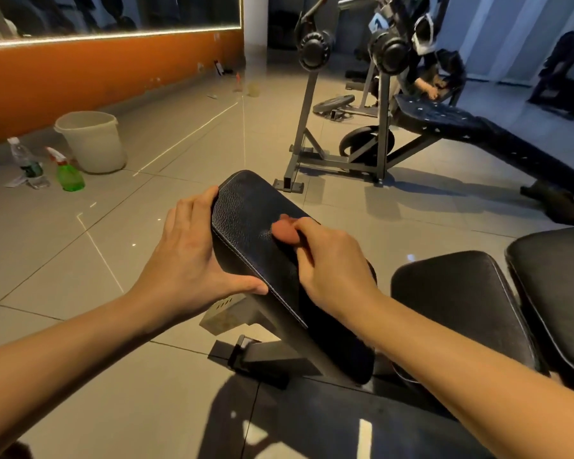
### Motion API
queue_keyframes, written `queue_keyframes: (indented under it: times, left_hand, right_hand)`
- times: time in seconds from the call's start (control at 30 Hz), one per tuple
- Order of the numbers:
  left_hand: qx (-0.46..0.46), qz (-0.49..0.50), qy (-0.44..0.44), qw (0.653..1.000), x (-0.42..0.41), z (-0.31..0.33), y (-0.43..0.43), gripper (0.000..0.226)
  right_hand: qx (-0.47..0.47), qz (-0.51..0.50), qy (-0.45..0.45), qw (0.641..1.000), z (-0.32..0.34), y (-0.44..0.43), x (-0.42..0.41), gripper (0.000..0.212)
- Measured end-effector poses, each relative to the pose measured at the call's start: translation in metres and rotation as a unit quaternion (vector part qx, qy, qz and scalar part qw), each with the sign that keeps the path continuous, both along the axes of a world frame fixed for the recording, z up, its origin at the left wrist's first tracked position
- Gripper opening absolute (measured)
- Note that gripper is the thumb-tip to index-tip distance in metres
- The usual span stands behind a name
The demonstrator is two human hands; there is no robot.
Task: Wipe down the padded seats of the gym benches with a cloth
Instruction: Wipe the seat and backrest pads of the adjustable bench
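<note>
While the left hand (186, 256) lies spread along the left edge of the padded seat (246, 207), the right hand (332, 263) pinches a bunched reddish cloth (284, 230) against mid-pad. The pad's long axis runs away from the person, far end just ahead of the cloth and likely next.

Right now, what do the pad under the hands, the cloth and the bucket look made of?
Pad: black leather or vinyl, likely synthetic; pebbled grain, slight sheen, pale stitched seam along the edge.
Cloth: soft pinkish-brown fabric, matte; bunches under the right hand. Weave too small to tell.
Bucket: pale plastic, matte, by its rolled rim and smooth wall.
</note>
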State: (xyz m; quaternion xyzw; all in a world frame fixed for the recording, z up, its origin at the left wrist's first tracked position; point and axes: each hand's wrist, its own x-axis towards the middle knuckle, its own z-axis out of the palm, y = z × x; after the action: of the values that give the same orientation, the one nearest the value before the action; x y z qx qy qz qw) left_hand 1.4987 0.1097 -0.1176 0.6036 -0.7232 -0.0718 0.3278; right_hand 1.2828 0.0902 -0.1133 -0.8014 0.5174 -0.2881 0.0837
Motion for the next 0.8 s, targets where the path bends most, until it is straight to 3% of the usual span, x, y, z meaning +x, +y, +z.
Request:
queue_keyframes:
  times: [0.1, 0.2, 0.27, 0.4, 0.47, 0.6, 0.67, 0.8]
  left_hand:
    - [0.0, 0.003, -0.002, 1.0, 0.0, -0.001, -0.001, 0.143]
    - [0.002, 0.0, 0.006, 1.0, -0.002, 0.001, 0.002, 0.146]
    - [0.004, 0.002, 0.013, 1.0, -0.003, 0.002, 0.002, 0.147]
    - [-0.003, 0.005, 0.005, 1.0, -0.001, 0.001, 0.002, 0.143]
    - [-0.006, -0.001, -0.004, 1.0, 0.0, 0.0, 0.001, 0.142]
    - [-0.002, 0.0, 0.0, 1.0, -0.001, 0.001, 0.003, 0.144]
    - [0.011, 0.003, 0.006, 1.0, -0.002, 0.003, 0.003, 0.146]
    - [0.008, 0.0, -0.001, 1.0, -0.001, 0.005, 0.004, 0.143]
  right_hand:
    - [-0.039, 0.062, 0.016, 0.997, 0.001, 0.011, 0.006, 0.037]
    - [0.028, -0.076, 0.056, 0.995, -0.008, -0.028, -0.024, 0.03]
    - [0.053, -0.111, 0.044, 0.991, -0.006, -0.027, -0.028, 0.028]
    - [-0.022, 0.065, 0.008, 0.998, 0.009, 0.02, 0.017, 0.036]
    - [-0.046, 0.097, 0.028, 0.994, 0.007, 0.021, 0.015, 0.04]
    - [0.078, -0.114, 0.049, 0.989, -0.018, -0.03, -0.048, 0.031]
    - [0.092, -0.149, 0.041, 0.984, -0.019, -0.026, -0.052, 0.027]
    - [0.0, 0.039, 0.008, 0.999, 0.0, 0.032, 0.004, 0.036]
